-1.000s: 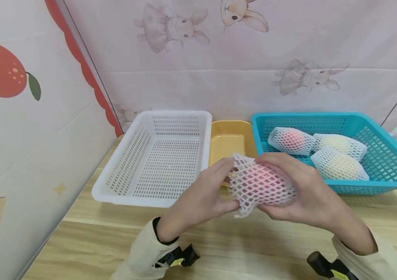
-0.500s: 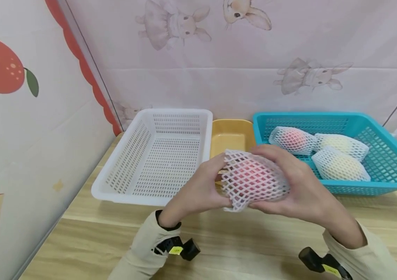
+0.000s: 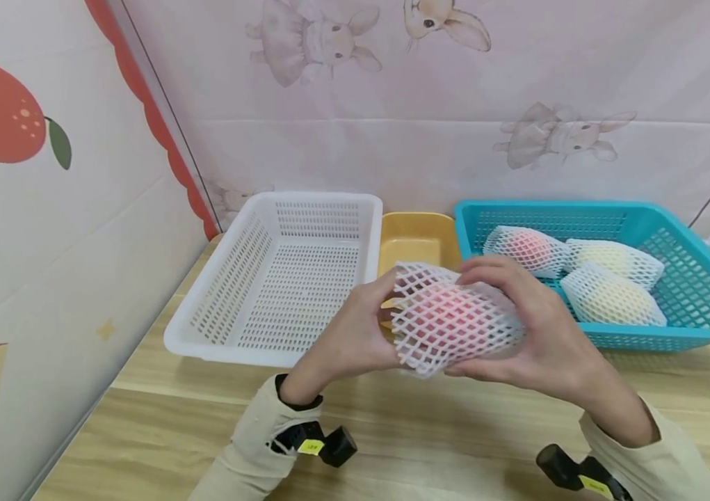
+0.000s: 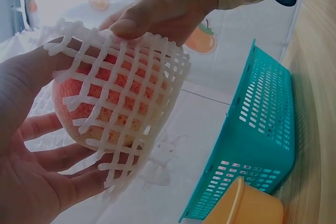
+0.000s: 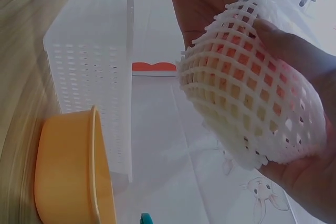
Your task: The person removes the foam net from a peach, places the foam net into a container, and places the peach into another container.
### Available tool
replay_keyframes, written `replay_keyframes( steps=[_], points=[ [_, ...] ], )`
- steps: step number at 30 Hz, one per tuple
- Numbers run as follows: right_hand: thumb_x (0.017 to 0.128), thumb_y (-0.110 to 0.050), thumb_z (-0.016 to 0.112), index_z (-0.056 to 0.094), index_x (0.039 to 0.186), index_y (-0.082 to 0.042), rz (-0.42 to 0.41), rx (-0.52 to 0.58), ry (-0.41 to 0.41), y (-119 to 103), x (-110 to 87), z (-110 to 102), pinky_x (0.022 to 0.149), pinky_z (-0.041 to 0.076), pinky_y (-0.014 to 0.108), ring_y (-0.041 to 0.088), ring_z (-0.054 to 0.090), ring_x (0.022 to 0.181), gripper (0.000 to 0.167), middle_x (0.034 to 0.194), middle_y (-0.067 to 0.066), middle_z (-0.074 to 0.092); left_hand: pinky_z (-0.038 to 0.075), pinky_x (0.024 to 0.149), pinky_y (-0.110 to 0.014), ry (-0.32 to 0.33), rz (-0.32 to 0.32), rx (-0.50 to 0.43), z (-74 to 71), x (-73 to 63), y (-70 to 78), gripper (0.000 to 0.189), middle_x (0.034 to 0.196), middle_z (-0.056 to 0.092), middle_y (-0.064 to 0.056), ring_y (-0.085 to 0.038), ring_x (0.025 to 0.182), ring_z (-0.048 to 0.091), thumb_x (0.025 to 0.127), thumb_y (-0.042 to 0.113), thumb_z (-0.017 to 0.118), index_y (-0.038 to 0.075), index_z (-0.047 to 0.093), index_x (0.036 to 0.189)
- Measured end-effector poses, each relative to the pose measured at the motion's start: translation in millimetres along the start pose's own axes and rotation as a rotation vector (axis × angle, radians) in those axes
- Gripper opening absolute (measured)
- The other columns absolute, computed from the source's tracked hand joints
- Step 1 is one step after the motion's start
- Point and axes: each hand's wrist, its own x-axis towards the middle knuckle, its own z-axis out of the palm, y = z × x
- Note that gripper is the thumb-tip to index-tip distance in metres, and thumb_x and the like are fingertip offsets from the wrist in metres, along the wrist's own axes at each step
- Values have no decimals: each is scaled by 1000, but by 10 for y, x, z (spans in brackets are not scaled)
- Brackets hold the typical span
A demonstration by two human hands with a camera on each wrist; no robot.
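A round red-and-yellow fruit [image 4: 113,98], like a peach, sits inside a white foam net [image 3: 455,327]. My left hand [image 3: 357,330] is at the net's open end; in the left wrist view its thumb and fingers reach under the mesh and curve around the fruit. From the other side, my right hand [image 3: 542,337] grips the netted fruit, thumb below and fingers over the top. Both hands hold it above the table, before a yellow tub [image 3: 414,240]. Some left fingertips are hidden behind the net.
An unfilled white basket [image 3: 304,299] stands left of the tub on the wooden table [image 3: 405,445]. On the right, a turquoise basket [image 3: 555,209] holds a red fruit [image 3: 526,249] and two pale yellow fruits [image 3: 614,300], all in foam nets. A patterned curtain [image 3: 430,160] hangs behind.
Both hands, with the netted fruit, have shifted slightly left and up. The net's open end has moved further over the left hand's fingers. The baskets and tub stay in place.
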Motion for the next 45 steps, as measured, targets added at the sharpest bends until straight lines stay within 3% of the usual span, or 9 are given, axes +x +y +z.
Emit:
replay_keyframes(
  steps=[6,13,17,22,31,45],
  points=[
    [69,-51,81,49,133,0,-25,30,-56,-11,9,-64,100,37,19,18,49,121,88,133,10,53,53,86,-29,28,5,13,-51,-13,15,69,120,57,-15,-23,110,59,66,-4,83,-1,48,126],
    [82,-47,70,50,129,8,-74,18,-19,8,12,-147,101,39,20,21,47,125,75,131,18,53,52,89,-34,47,-1,-66,-115,-26,38,70,122,54,-18,-26,111,59,67,-10,77,-3,45,128],
    [86,-42,67,55,122,9,-90,27,10,13,9,-156,96,43,18,19,52,119,64,124,18,57,53,89,-36,60,-17,-85,-144,-29,49,70,121,54,-18,-28,109,59,66,-13,74,-3,44,128],
    [89,-39,66,61,112,8,-125,40,43,5,23,-146,89,45,19,14,58,107,52,111,14,63,53,89,-35,62,-38,-94,-158,-29,52,71,120,53,-19,-31,110,60,64,-13,75,-3,44,127],
    [89,-37,66,64,105,7,-133,52,70,2,28,-159,84,46,16,9,61,99,47,103,10,66,51,92,-34,59,-41,-82,-181,-30,69,76,124,51,-20,-31,114,58,63,-13,78,-4,42,130],
    [90,-35,65,67,98,2,-110,67,69,37,-3,-203,90,46,19,13,62,103,38,101,10,68,52,90,-33,74,-30,-47,-213,-33,61,74,125,52,-19,-28,112,58,63,-12,78,-3,44,128]
  ],
)
